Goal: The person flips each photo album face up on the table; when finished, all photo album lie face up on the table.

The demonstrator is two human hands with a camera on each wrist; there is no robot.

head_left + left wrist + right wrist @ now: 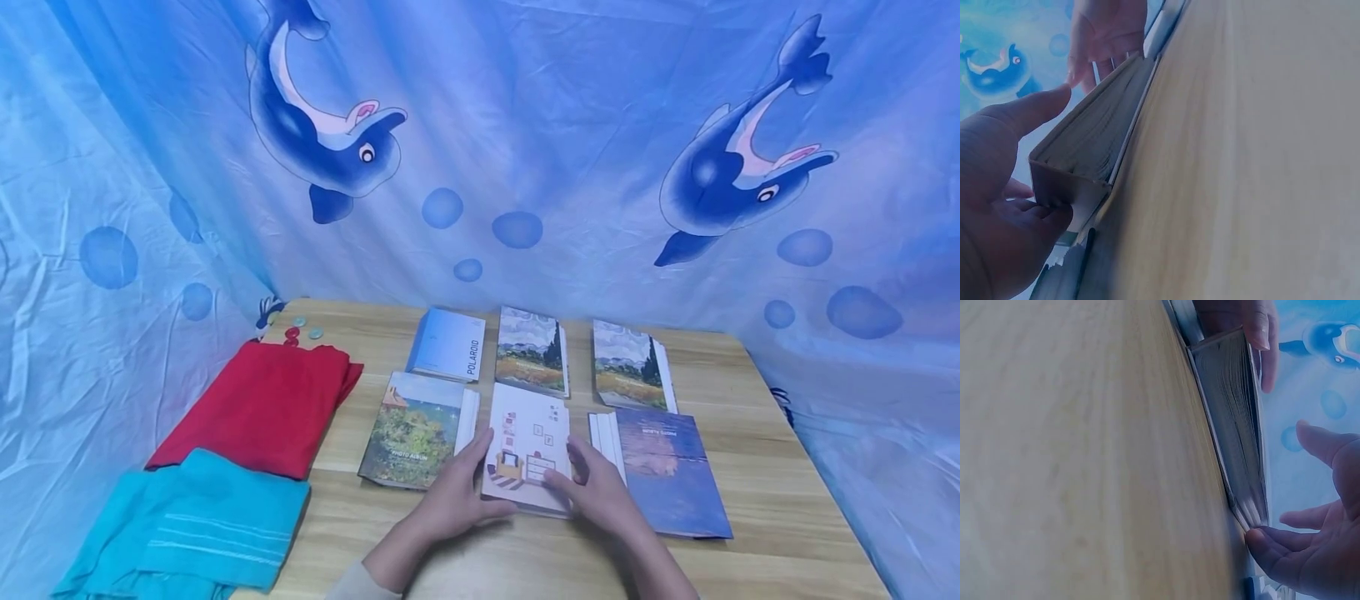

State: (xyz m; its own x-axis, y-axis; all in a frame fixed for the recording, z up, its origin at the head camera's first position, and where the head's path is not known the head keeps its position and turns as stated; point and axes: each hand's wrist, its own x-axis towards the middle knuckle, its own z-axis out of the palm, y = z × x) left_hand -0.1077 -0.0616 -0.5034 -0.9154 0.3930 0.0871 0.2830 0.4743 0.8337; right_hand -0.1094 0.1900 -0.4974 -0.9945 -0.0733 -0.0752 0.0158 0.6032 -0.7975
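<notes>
A white photo album with a drawn room on its cover lies on the wooden table between both hands. My left hand is at its left side; in the left wrist view its fingertips touch the album's spine, and the thumb stands apart above. On the opposite side is my right hand. In the right wrist view, its fingertips touch the album's lower corner, while the thumb is raised away from the cover. The album's thick page block shows edge-on between the covers.
Around it lie a green landscape album, a purple-blue album, a blue POLAROID album, and two wheat-field albums. Folded red cloth and turquoise cloth lie left, below small red and pale discs. A dolphin-print curtain surrounds the table.
</notes>
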